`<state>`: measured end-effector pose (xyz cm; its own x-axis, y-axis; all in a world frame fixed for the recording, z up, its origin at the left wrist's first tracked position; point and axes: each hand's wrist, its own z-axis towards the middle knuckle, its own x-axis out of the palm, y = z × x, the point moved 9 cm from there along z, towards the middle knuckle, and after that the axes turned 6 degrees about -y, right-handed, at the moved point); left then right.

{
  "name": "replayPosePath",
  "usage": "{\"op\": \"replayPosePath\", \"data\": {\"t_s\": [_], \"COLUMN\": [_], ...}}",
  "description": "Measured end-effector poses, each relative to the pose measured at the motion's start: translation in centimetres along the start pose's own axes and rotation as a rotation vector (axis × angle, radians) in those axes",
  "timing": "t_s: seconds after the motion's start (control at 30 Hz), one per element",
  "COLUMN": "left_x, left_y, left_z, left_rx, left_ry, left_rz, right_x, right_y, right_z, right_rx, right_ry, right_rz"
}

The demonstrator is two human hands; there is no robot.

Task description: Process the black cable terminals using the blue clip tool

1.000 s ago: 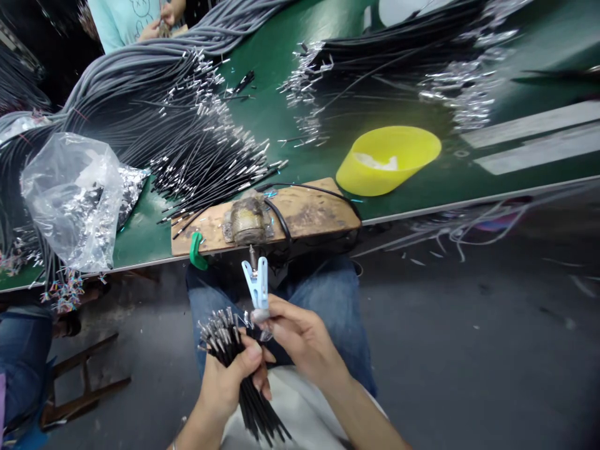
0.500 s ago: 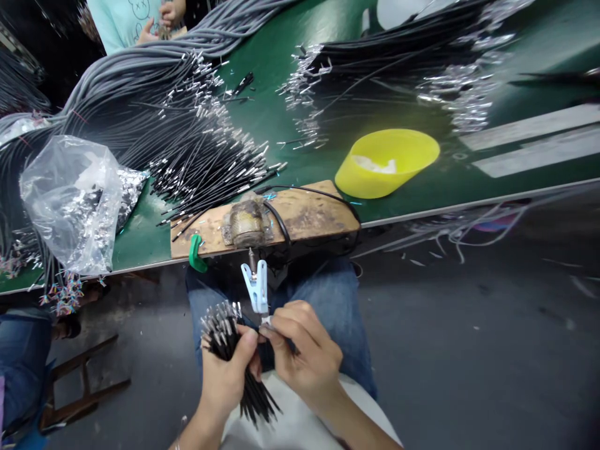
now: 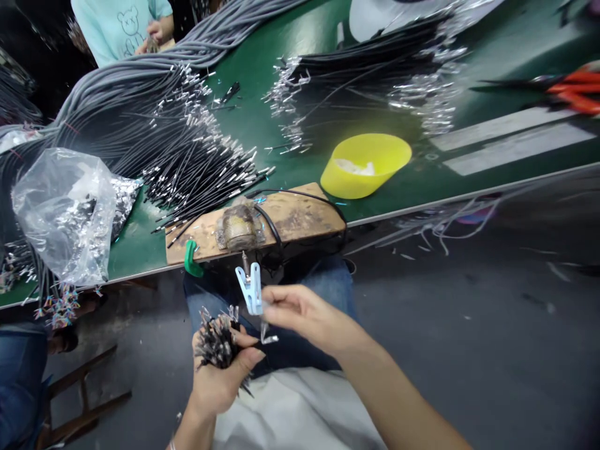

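Note:
My left hand (image 3: 218, 375) is wrapped round a bundle of short black cables (image 3: 216, 340) with silvery ends, held above my lap. My right hand (image 3: 307, 315) has its fingertips pressed together against the lower right side of a light blue clothespin (image 3: 250, 290); they are slightly smeared, and what they pinch is hidden. The clothespin hangs from the metal shaft of a small taped motor (image 3: 240, 228). Beneath it dangles a bent silvery strip (image 3: 268, 337), apart from the left thumb.
The motor sits on a wooden board (image 3: 304, 215) beside a green clamp (image 3: 192, 259). On the green table lie many cables (image 3: 201, 162), a plastic bag (image 3: 60, 212), a yellow container (image 3: 363, 165) and orange-handled scissors (image 3: 574, 90). Another person (image 3: 126, 25) works across the table.
My right hand has moved up from beside the left thumb to the clothespin. My left hand has tilted the bundle and shifted slightly left and down. The silvery strip now shows below the clothespin.

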<state>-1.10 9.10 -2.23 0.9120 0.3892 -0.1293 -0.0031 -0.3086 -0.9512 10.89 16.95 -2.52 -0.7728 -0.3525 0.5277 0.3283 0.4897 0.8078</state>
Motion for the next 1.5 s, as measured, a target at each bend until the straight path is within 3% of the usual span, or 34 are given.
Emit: {"op": "replayPosePath", "data": {"t_s": [0.1,0.33,0.53,0.7,0.87,1.0,1.13,1.3,1.43,1.5], "left_x": [-0.7,-0.5,1.4,0.8,-0.1,-0.1,0.8,1.9,2.2,2.1], "left_y": [-0.4,-1.6,-1.7,-1.6,0.0,1.0,1.8,2.6,2.9,3.0], "left_z": [-0.4,0.3,0.6,0.3,-0.6,-0.8,-0.9,-1.7,-1.7,-1.5], "left_rx": [0.018,0.066,0.030,0.024,-0.051,-0.111,-0.205,-0.329,-0.338,-0.321], "left_ry": [-0.044,-0.088,-0.018,-0.037,-0.050,-0.030,0.055,0.209,0.230,0.214], "left_rz": [0.008,-0.012,-0.063,-0.059,-0.031,-0.047,-0.126,-0.198,-0.180,-0.163], "right_x": [-0.7,2.7,3.3,1.6,-1.0,-0.3,0.0,0.5,0.4,1.5], "right_y": [1.3,1.6,-0.3,-2.7,-3.1,-1.6,0.2,-0.5,1.8,2.8], "right_z": [1.3,2.9,3.1,3.0,1.1,-1.5,-2.8,-1.5,-2.8,-3.5], "right_rx": [-0.061,-0.103,-0.025,0.042,-0.070,-0.219,-0.391,-0.417,-0.632,-0.720], "right_ry": [-0.139,-0.096,-0.057,-0.136,-0.202,-0.139,-0.261,-0.237,-0.425,-0.354], "right_rz": [0.099,0.412,0.574,0.587,0.384,-0.083,-0.480,-0.495,-0.597,-0.643]}}
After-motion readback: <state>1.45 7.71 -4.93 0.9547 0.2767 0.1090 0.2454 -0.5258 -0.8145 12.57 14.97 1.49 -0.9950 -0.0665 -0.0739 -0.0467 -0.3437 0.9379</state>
